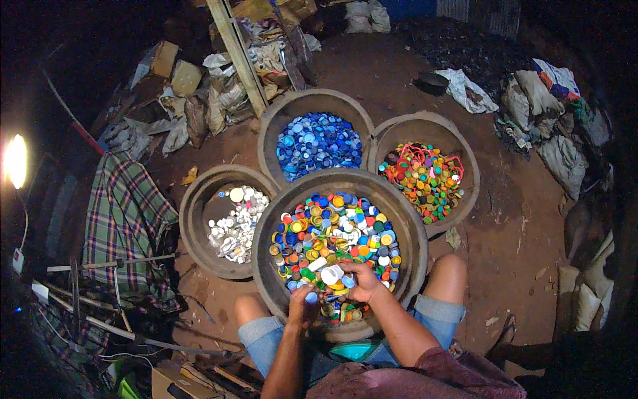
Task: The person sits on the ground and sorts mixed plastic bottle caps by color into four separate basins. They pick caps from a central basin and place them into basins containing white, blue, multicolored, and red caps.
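A large round basin point(418, 269) of mixed-colour plastic bottle caps point(324, 227) stands between the person's knees. Over its near part, my left hand point(303, 303) has a light-blue cap point(311, 298) at its fingers. My right hand point(363, 283) holds a white cap point(331, 274) and a blue cap point(347, 282). A white cylindrical piece point(317, 264) lies just beyond the hands. Behind the large basin stands a basin point(269, 134) of blue caps point(319, 142). White caps point(239, 224) fill part of the left basin point(192, 224); red, orange and green caps point(428, 189) lie in the right one point(471, 174).
A checked cloth point(124, 204) hangs at the left beside thin metal bars point(124, 262). A wooden post point(239, 55) rises behind the basins. Filled sacks point(563, 154) lie at the right, and a cardboard box point(174, 384) is at the lower left.
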`<action>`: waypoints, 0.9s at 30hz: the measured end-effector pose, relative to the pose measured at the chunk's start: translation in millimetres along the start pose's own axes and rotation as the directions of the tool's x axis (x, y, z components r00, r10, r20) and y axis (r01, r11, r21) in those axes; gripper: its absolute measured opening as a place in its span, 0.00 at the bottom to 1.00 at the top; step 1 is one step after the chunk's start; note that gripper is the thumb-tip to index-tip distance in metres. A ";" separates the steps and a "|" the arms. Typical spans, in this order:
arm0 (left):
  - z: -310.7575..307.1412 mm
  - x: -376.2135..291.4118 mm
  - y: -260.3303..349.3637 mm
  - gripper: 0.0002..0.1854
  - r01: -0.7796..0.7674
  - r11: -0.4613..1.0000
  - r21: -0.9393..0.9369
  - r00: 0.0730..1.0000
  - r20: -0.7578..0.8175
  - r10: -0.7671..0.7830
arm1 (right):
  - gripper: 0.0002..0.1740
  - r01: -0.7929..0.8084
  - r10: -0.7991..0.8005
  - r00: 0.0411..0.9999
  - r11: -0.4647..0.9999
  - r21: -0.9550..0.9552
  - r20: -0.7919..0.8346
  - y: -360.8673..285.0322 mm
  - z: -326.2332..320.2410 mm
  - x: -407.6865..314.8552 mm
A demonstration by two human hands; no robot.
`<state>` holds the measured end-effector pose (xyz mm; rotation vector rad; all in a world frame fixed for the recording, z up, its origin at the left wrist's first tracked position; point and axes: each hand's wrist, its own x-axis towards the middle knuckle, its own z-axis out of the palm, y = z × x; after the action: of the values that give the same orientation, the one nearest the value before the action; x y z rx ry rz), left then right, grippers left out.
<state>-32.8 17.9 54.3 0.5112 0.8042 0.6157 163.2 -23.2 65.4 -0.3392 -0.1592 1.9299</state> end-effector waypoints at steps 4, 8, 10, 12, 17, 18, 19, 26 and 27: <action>-3.7 2.6 -12.7 0.06 -0.121 0.982 0.146 0.984 -0.109 0.138 | 0.22 0.074 -0.077 0.991 0.997 -0.032 -0.106 5.4 -7.1 7.7; 1.7 -1.3 -21.9 0.04 -0.469 0.656 0.591 0.802 -0.025 0.596 | 0.23 0.148 -0.160 0.939 0.987 -0.063 -0.304 11.8 -13.1 17.5; 9.1 -5.6 -23.6 0.06 -0.518 0.514 0.684 0.748 0.071 0.659 | 0.21 0.171 -0.172 0.916 0.985 -0.035 -0.363 15.1 -13.9 20.9; 19.7 -8.9 -25.8 0.13 -0.568 0.331 0.754 0.667 0.186 0.721 | 0.20 0.181 -0.186 0.918 0.982 -0.049 -0.350 20.3 -12.9 23.0; 34.7 -14.0 -24.7 0.22 -0.429 0.045 0.902 0.650 0.274 0.709 | 0.13 0.207 -0.283 0.890 0.949 -0.237 -0.357 38.3 -11.2 29.1; 34.7 -14.6 -23.9 0.22 -0.368 0.033 0.929 0.687 0.248 0.683 | 0.11 0.186 -0.268 0.899 0.949 -0.253 -0.346 41.2 -12.1 30.8; 33.9 -15.2 -22.9 0.22 -0.313 0.023 0.950 0.715 0.220 0.664 | 0.11 0.147 -0.239 0.903 0.953 -0.265 -0.356 43.6 -13.0 32.2; 26.2 -13.5 -20.5 0.21 -0.260 -0.098 0.961 0.642 0.248 0.725 | 0.08 0.093 -0.203 0.930 0.936 -0.338 -0.306 54.0 -7.2 33.9; 25.5 -12.8 -21.2 0.20 -0.235 -0.076 0.969 0.662 0.216 0.717 | 0.08 0.084 -0.193 0.933 0.937 -0.340 -0.303 55.0 -4.9 33.1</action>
<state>-13.2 -10.7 62.5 2.1548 1.4005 0.8347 104.6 -13.5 40.6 -0.8448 -0.2694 1.6742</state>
